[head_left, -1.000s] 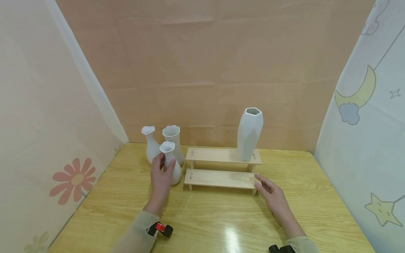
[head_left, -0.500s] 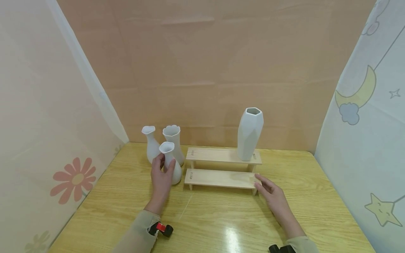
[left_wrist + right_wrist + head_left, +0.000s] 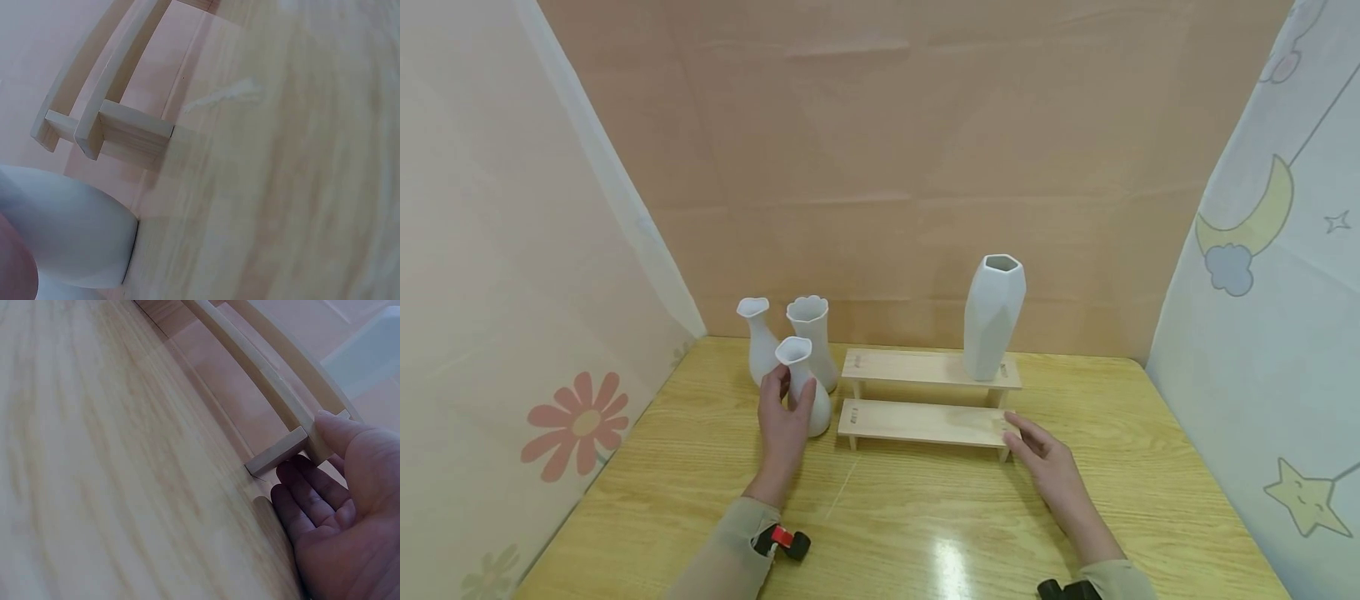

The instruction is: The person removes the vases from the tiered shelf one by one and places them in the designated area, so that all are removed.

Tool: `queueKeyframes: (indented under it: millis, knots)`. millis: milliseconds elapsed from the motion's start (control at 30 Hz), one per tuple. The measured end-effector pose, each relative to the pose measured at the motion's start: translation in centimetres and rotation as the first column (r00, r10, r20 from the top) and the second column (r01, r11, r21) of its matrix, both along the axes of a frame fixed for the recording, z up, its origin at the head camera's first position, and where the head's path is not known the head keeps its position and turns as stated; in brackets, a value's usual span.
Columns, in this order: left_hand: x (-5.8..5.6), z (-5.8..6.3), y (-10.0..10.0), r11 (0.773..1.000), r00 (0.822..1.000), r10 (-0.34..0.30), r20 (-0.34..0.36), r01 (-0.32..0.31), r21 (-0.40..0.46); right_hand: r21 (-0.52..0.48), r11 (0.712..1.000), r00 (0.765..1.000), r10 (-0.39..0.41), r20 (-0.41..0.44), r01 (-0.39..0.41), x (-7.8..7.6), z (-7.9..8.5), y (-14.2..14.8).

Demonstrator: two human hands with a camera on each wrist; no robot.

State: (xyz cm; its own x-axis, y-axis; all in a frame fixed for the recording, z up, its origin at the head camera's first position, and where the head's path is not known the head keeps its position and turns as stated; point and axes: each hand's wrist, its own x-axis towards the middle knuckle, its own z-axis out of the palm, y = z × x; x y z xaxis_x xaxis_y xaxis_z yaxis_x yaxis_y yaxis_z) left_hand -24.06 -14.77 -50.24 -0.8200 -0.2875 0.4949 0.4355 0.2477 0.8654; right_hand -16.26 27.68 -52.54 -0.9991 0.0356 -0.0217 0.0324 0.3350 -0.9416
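- Head view first: the left hand (image 3: pixel 782 429) is on the front vase (image 3: pixel 808 408), its grip narrow, thumb on one side and fingers on the other, round the neck and upper body.
- That vase has its mouth up and rounded base down, its long axis roughly upright, the neck leaning leftward in this view; it's on the table (image 3: pixel 910 508), just left of the wooden stand (image 3: pixel 917 423).
- Over to the left wrist view, and there's the rounded lower body, its base looking to touch the tabletop.
- Now the right hand (image 3: pixel 1051 467): its grip is closed round the right end of the lower board, thumb and fingers on either side, fingertips near the leg (image 3: pixel 278 453).
- The stand's long axis runs left to right, two boards in parallel, the rear one higher.
- Up on that upper board (image 3: pixel 902 367), at the right end, a faceted vase (image 3: pixel 992 321) stands mouth up.
- Behind the gripped one, a narrow-necked vase (image 3: pixel 762 346) and a scalloped vase (image 3: pixel 817 333), both upright!
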Motion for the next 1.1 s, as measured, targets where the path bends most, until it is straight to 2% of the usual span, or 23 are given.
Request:
queueKeyframes:
  millis: [333, 533, 767, 1100]
  knots:
    - [-0.1, 0.0, 0.0, 1.0, 1.0, 0.024, 0.0, -0.024, -0.015, -0.007, 1.0, 1.0, -0.001, -0.016, 0.001, -0.3, -0.4, 0.1]
    - [0.1, 0.1, 0.0, 1.0, 1.0, 0.016, 0.023, -0.016, 0.021, -0.007, 1.0, 1.0, 0.005, -0.016, -0.006, -0.3, -0.4, 0.1]
    - [-0.2, 0.7, -0.2, 0.998, 0.999, 0.031, -0.045, -0.028, 0.063, 0.004, 1.0, 1.0, 0.008, 0.001, -0.008, -0.3, -0.4, 0.1]
    - [0.2, 3.1, -0.8, 0.999, 0.989, 0.051, -0.142, -0.048, 0.02, -0.017, 1.0, 1.0, -0.007, 0.016, 0.008, -0.3, -0.2, 0.1]
